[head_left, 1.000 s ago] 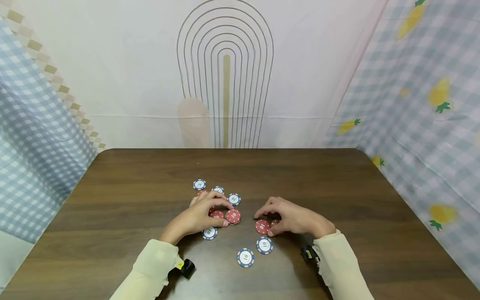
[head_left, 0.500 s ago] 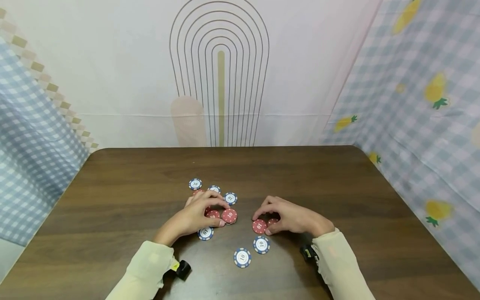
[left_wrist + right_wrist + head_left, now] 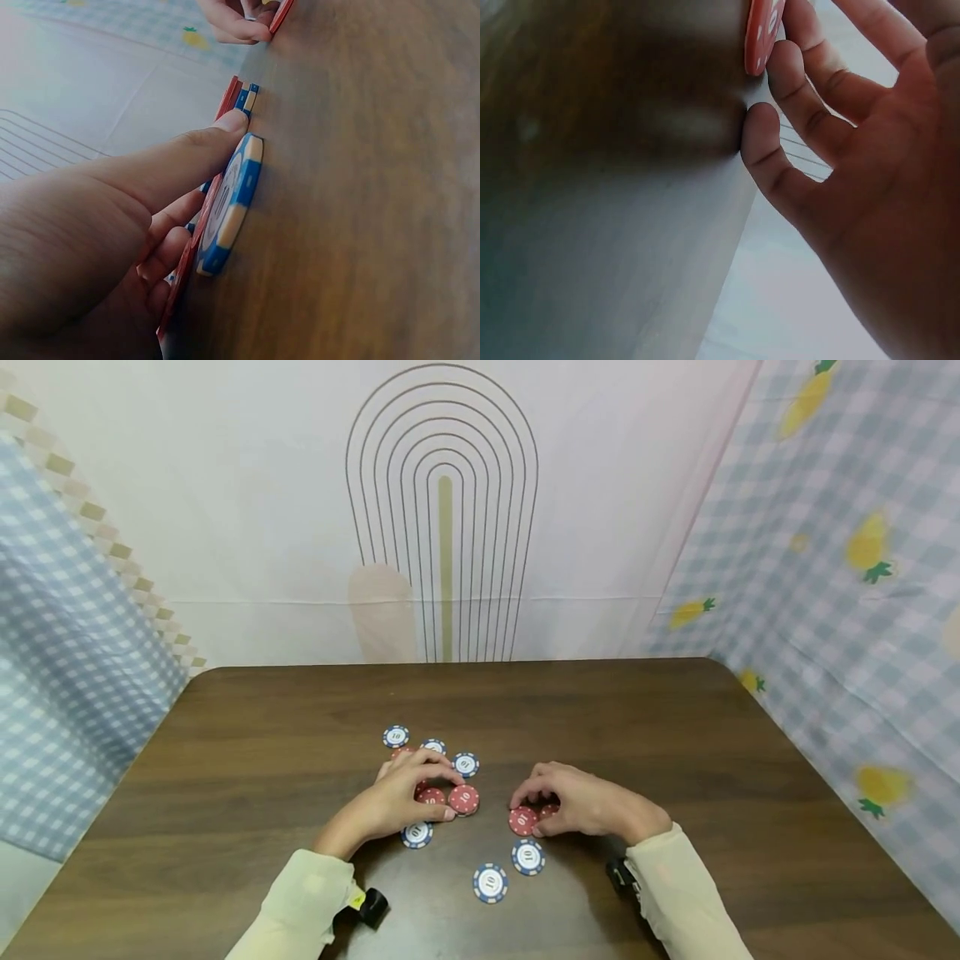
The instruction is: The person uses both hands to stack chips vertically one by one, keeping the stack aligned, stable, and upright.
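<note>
Woodgrain table (image 3: pixel 637 718); left hand (image 3: pixel 403 787) pinches flat red chip (image 3: pixel 464 799), right hand (image 3: pixel 583 799) second disc (image 3: pixel 522 821).

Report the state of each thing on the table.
Left hand: curled round a red chip
Right hand: curled round another red chip
Both gripped red chips: 10 showing
Other red chips: partly hidden by hands
Two nearest blue chips: flat, apart, 10 showing
Remaining blue chips: two partly covered

red chips (image 3: pixel 431 797) partly hidden behind hands (image 3: pixel 401 792), sleeves (image 3: pixel 294 902) cut off below
</note>
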